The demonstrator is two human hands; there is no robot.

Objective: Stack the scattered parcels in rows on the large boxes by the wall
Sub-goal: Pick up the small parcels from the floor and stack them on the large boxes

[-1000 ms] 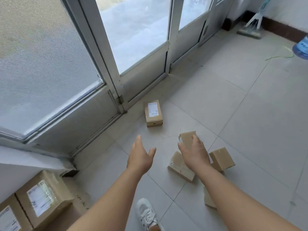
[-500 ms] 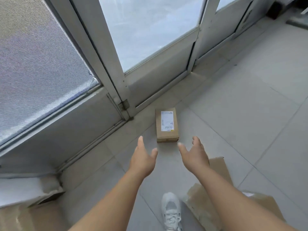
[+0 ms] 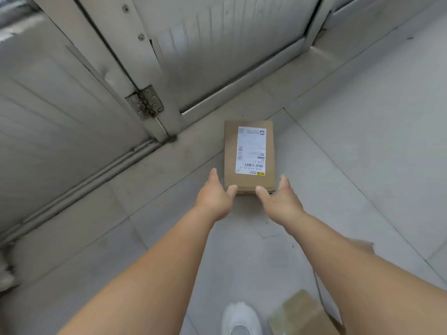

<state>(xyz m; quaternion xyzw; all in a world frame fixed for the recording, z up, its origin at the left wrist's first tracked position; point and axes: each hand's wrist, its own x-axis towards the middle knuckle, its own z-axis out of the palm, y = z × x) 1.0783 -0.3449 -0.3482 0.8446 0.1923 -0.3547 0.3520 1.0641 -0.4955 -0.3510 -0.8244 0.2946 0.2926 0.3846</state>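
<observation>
A: Where is the parcel?

B: The labelled cardboard parcel [image 3: 249,155] lies flat on the tiled floor [image 3: 362,146], label up, just in front of the metal door frame [image 3: 154,117] with its hinge [image 3: 145,102]. The near end points at the person.

A: And the hands?

B: Both are spread, fingers relaxed and apart. The left hand [image 3: 214,198] is at the near left corner, the right hand [image 3: 278,200] at the near right corner. The thumbs look to be at the near edge, but I cannot tell whether they actually touch the cardboard. Neither hand grips it.

A: So which step is this?

B: I judge it the reach for a pickup: the parcel is not lifted and the large boxes by the wall are out of view.

A: What does the next move need?

B: Probably sliding the fingers down both long sides and closing on them, then lifting level. It is a small box, so two hands should hold it easily.

A: Anything else nearby?

B: Another cardboard box [image 3: 302,313] sits at the bottom edge beside a white shoe [image 3: 239,317].
</observation>
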